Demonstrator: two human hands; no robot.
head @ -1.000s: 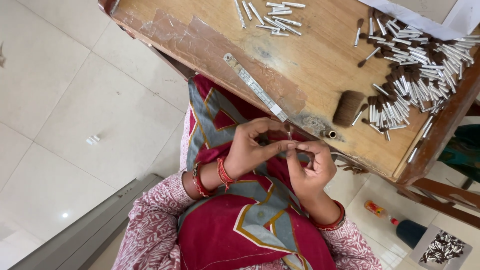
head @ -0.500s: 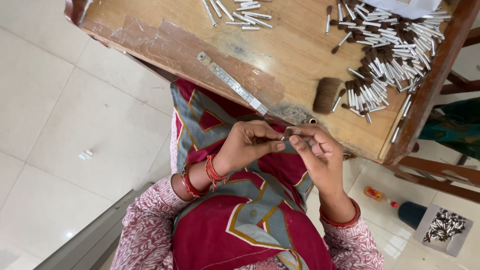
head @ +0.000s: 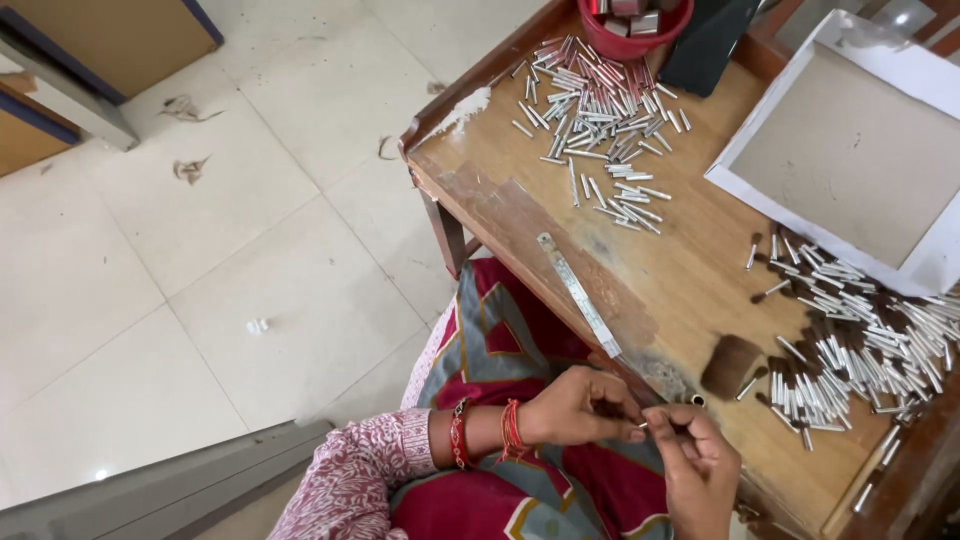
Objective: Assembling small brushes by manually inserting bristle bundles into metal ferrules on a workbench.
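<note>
Spreading across most of the view, a wooden tabletop (head: 700, 260), worn pale along its near edge, above a tiled floor (head: 150, 280). Resting at the far right corner, a shallow white tray (head: 850, 150), likely there to take pieces. Standing at the top edge, a red bowl (head: 632, 30) with a black block (head: 710, 45) beside it. Scattered in two lots, metal tubes: a silver pile (head: 600, 110) near the bowl, and a second pile (head: 860, 350) with dark ends to the right, near the working hands, probably for easy reach. Lying slantwise near the front edge, a steel ruler (head: 580, 295), apparently for measuring. Beside the second pile, a small brown pad (head: 730, 365).

Held together just below the tabletop's edge, over a red and grey lap: left hand (head: 580, 408), with red bangles at the wrist, fingers curled and pinched on a thin tube (head: 645, 424); right hand (head: 700, 465) closed in a pinch on the same tube's other end, both tips meeting, presumably to steady so small a piece.
</note>
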